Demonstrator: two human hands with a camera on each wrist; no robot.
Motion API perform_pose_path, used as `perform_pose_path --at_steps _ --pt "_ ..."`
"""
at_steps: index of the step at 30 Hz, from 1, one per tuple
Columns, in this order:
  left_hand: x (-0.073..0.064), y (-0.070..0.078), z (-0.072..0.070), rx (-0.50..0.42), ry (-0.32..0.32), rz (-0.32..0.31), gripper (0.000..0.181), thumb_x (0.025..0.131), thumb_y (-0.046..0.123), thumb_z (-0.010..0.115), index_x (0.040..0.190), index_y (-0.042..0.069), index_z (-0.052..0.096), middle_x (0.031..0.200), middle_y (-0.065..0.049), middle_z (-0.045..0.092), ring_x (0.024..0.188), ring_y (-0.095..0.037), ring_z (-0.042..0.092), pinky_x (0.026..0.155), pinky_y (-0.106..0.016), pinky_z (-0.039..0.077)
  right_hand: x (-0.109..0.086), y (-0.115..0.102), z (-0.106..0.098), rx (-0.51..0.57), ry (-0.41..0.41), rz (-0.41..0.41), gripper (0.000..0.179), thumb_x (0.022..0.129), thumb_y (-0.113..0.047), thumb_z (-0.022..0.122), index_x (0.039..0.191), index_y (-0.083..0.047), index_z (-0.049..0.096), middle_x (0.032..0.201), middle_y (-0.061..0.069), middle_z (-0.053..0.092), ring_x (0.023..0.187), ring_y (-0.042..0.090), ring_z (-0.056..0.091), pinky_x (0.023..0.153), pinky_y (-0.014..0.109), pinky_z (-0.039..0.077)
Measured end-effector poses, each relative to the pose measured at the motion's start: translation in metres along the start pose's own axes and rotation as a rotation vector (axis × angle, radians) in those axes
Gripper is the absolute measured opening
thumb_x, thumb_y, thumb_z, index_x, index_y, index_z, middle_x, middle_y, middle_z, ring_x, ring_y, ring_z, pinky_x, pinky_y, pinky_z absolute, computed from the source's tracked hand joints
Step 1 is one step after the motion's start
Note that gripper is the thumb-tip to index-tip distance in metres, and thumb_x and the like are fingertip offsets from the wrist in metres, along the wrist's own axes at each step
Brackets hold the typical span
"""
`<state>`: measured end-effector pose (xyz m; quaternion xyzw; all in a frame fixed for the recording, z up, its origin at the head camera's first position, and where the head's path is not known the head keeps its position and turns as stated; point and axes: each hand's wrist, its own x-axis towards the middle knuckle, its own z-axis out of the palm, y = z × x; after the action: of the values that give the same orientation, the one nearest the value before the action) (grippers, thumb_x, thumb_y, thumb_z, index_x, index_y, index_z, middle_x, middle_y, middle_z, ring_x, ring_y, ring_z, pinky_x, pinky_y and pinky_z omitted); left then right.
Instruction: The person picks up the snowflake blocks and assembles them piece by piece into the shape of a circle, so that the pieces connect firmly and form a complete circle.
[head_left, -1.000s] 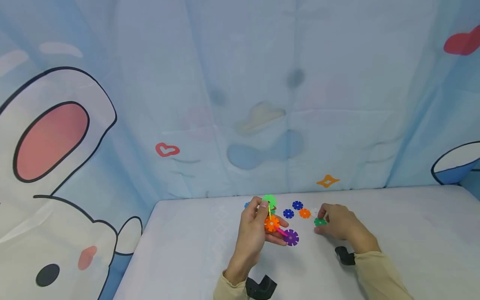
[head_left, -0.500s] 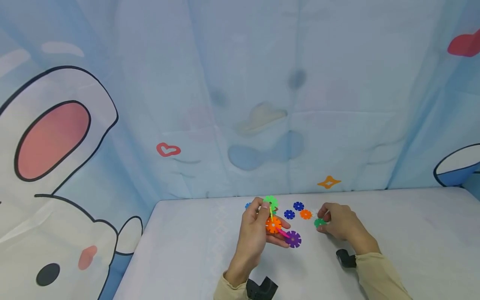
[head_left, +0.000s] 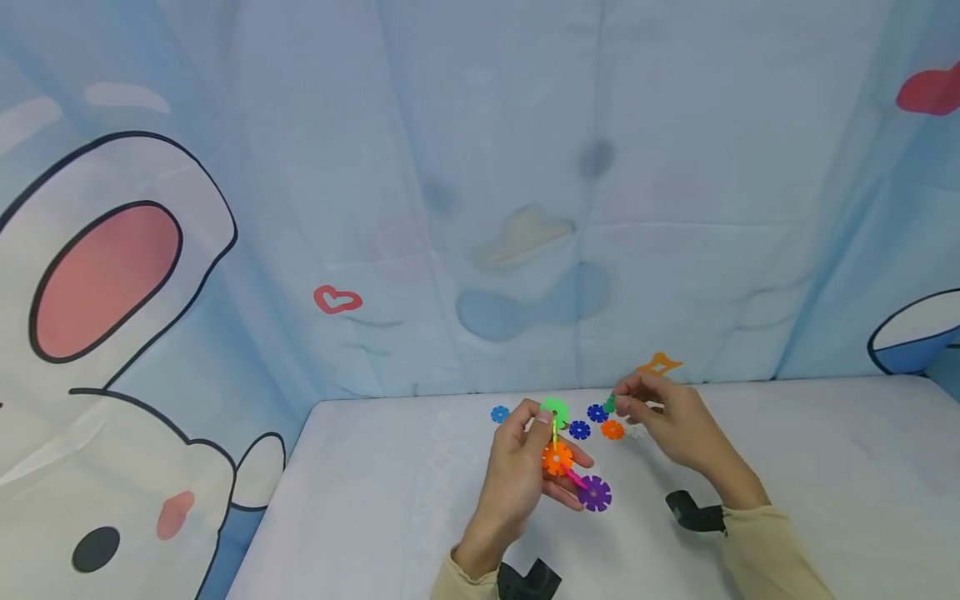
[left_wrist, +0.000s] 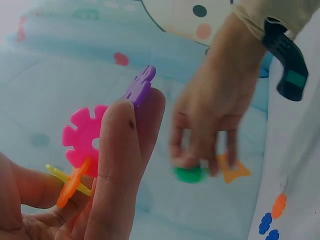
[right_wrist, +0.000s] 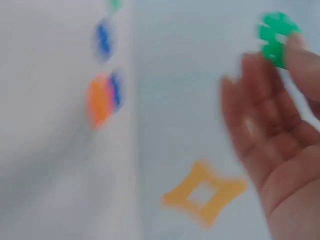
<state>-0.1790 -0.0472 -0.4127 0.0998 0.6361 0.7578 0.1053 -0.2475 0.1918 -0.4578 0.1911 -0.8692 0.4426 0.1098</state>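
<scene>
My left hand (head_left: 515,475) holds a chain of joined snowflake discs, thumb on the light green disc (head_left: 556,412). Along the chain follow a yellow disc (left_wrist: 56,172) seen edge-on, an orange disc (head_left: 557,459), a pink disc (left_wrist: 83,136) and a purple disc (head_left: 595,493) at the lower end. My right hand (head_left: 678,421) pinches a dark green snowflake disc (right_wrist: 276,36) between thumb and fingertips, raised above the table and apart from the chain. In the left wrist view that green disc is blurred.
On the white table (head_left: 360,500) lie blue discs (head_left: 579,430), an orange disc (head_left: 612,429), a clear disc (head_left: 635,431) and a light blue disc (head_left: 500,414). A printed curtain (head_left: 420,208) hangs behind the table's far edge.
My right hand has lifted the green disc off the table and moved it up and left. My left hand has shifted slightly right with the chain, uncovering the light blue disc.
</scene>
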Motion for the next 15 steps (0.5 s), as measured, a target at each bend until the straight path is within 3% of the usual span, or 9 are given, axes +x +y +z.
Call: perform_pose_path --at_steps 4,9,12,15 --pt "-0.001 0.0 0.002 0.026 -0.038 0.008 0.033 0.115 0.039 0.042 0.109 0.008 0.049 0.094 -0.029 0.078 0.063 -0.038 0.077 0.052 -0.038 0.063 0.0 -0.033 -0.002 0.175 0.086 -0.111 0.006 0.106 -0.003 0.061 0.109 -0.003 0.065 0.095 0.009 0.071 0.081 0.012 0.076 0.078 0.018 0.063" --pt "-0.003 0.002 0.004 0.036 -0.065 0.035 0.032 0.115 0.039 0.043 0.105 0.009 0.048 0.094 -0.032 0.076 0.07 -0.058 0.071 0.053 -0.04 0.063 -0.001 -0.063 -0.003 0.254 0.127 -0.189 0.009 0.105 0.003 0.059 0.106 -0.002 0.066 0.093 0.0 0.07 0.081 0.007 0.074 0.079 0.018 0.063" --pt "-0.004 0.003 0.005 0.021 -0.078 0.033 0.033 0.115 0.039 0.044 0.105 0.008 0.048 0.094 -0.034 0.075 0.068 -0.056 0.072 0.053 -0.04 0.063 -0.002 -0.07 -0.001 0.269 0.131 -0.204 0.009 0.103 0.005 0.061 0.104 -0.002 0.067 0.092 -0.003 0.07 0.081 0.009 0.075 0.077 0.019 0.063" --pt "-0.005 0.004 0.006 -0.006 -0.091 0.021 0.032 0.115 0.039 0.045 0.107 0.009 0.05 0.094 -0.036 0.074 0.061 -0.039 0.076 0.053 -0.039 0.063 -0.004 -0.074 0.001 0.276 0.136 -0.204 0.009 0.101 0.006 0.064 0.103 -0.002 0.068 0.091 -0.004 0.071 0.081 0.01 0.075 0.076 0.019 0.063"
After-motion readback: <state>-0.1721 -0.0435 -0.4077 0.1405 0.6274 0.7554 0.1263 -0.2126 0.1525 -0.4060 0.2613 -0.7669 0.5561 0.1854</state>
